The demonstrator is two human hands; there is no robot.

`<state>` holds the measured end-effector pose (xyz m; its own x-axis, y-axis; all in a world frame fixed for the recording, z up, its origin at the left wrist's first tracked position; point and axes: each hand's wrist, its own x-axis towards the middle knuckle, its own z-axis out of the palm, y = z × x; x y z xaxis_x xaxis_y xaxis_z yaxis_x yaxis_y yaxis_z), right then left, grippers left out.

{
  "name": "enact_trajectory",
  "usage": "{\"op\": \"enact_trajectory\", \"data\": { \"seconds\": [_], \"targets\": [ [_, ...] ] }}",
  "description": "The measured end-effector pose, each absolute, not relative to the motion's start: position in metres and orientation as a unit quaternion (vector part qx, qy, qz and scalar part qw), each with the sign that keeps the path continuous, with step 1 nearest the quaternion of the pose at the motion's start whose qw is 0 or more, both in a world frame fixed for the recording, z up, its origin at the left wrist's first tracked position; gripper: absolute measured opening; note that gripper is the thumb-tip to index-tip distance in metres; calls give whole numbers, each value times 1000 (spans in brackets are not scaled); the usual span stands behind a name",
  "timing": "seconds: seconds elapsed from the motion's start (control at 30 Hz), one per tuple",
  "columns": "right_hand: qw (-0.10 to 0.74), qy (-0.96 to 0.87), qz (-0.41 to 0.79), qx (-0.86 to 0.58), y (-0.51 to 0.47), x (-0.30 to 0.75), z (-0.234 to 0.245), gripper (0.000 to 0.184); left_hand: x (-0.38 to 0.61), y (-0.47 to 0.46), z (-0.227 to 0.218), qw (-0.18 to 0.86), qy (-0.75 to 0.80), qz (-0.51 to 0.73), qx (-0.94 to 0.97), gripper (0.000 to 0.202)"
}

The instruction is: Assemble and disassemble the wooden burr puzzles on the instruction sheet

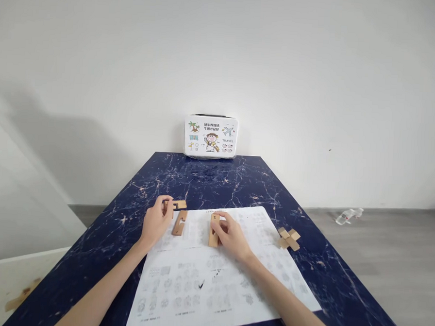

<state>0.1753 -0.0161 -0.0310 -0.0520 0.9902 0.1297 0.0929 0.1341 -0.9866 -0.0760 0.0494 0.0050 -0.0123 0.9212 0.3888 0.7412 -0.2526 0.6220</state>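
My left hand (158, 220) is closed on a light wooden puzzle piece (180, 205) with a dark slot, at the upper left of the paper. Just below it lies a browner notched wooden piece (179, 223). Near the middle of the paper, my right hand (231, 236) has its fingers closed on a wooden piece marked "2" (214, 217); part of that piece is hidden behind the fingers. Under both pieces spreads a large printed sheet (181, 297) with rows of small diagrams.
A cross-shaped wooden puzzle (289, 239) sits at the sheet's right edge. The blue marbled table (209, 177) carries a white printed case (210, 137) at its back, against the wall. A clear plastic item (348, 216) lies on the floor to the right.
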Motion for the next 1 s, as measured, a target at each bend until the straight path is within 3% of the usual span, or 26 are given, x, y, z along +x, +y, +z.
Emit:
{"op": "enact_trajectory", "data": {
  "seconds": [0.17,0.57,0.8,1.0],
  "targets": [
    [490,-583,431,-485,-16,175,-35,44,-76,51,4,48,656,281,699,24],
    [479,-587,367,-539,-12,179,-47,38,-71,45,5,32,659,164,733,29],
    [474,-605,340,-541,-13,179,-47,36,-75,48,0,53,639,166,750,24],
    [468,-618,323,-542,-15,179,-44,33,-80,55,-12,15,549,250,797,28]
  ]
}}
